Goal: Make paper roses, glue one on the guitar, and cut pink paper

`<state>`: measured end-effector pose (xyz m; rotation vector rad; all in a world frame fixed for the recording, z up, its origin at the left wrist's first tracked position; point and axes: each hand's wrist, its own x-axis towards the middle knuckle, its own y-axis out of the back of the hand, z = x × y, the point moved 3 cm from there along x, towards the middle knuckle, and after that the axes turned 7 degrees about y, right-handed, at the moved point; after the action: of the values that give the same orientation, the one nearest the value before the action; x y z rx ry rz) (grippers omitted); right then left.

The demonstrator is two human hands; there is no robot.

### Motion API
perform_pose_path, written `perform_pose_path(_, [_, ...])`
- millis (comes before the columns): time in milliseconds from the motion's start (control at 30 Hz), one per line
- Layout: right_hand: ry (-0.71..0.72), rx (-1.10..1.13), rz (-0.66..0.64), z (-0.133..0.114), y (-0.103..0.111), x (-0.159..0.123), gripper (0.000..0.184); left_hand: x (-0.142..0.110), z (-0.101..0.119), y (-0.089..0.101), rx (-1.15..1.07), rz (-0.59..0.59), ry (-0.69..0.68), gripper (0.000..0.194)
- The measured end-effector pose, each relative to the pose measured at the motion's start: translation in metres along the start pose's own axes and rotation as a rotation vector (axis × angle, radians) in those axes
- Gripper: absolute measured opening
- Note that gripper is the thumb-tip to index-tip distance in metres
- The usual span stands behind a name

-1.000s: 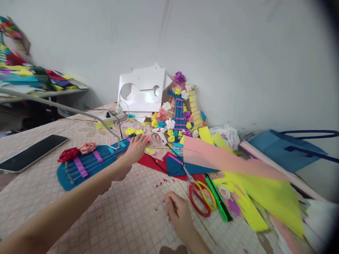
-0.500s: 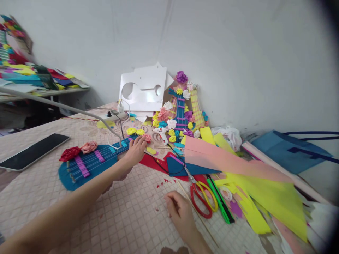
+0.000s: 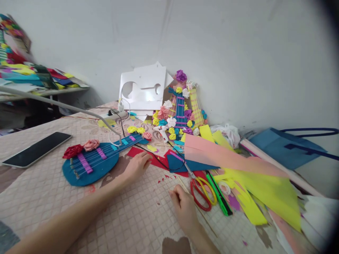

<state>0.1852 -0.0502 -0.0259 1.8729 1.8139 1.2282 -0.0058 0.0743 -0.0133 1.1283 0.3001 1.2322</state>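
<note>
A blue craft-paper guitar lies on the table at left, with purple and light-blue strips, pale strings and paper flowers at both ends. My left hand is just right of its neck, over the edge of a red sheet, fingers loosely bent and nothing seen in them. Closer to me, my right hand rests with its fingers curled into a loose fist, no object showing. It is left of a thin wooden stick and scissors with red and yellow handles. A pink flower sits at the neck's end.
A white glue gun stands behind the red sheet, its black cord trailing forward. A green cutter and yellow paper lie at right. Decorated paper guitars lean against the wall. A phone lies at far left.
My left hand has left the pink flower at the neck's end and come down toward me, onto the red sheet's edge. My right hand stays curled, almost in place.
</note>
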Motion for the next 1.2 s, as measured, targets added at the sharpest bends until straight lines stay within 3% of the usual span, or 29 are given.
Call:
perform_pose_path(67, [-0.006,0.01,0.007,-0.001,0.0,0.001,0.025,-0.003,0.002,0.0,0.009,-0.01,0.005,0.015])
perform_pose_path(167, [0.05,0.067,0.026,-0.002,0.0,0.001,0.009,-0.006,0.005,-0.002,0.019,-0.016,0.006,0.017])
perform_pose_path(267, [0.108,0.099,0.015,-0.003,0.001,0.0,0.021,-0.005,0.006,-0.003,0.028,-0.004,-0.005,0.016])
perform_pose_path(567, [0.184,0.081,0.023,-0.005,0.006,-0.003,0.018,0.025,0.005,-0.018,0.107,0.035,-0.059,0.025])
perform_pose_path(767, [0.102,0.063,-0.01,-0.005,0.013,-0.001,0.018,0.027,0.027,-0.024,0.046,0.026,-0.109,0.024])
perform_pose_path(867, [0.153,-0.001,-0.036,-0.004,0.017,0.001,0.021,0.019,0.038,-0.025,-0.007,0.016,-0.161,0.02])
perform_pose_path(967, [0.172,-0.1,0.016,0.006,0.029,0.005,0.015,0.011,0.045,-0.025,-0.053,0.002,-0.204,0.018])
perform_pose_path(1200, [-0.003,-0.244,0.196,0.059,0.085,0.009,0.018,0.0,0.056,-0.02,-0.058,-0.059,-0.244,0.02])
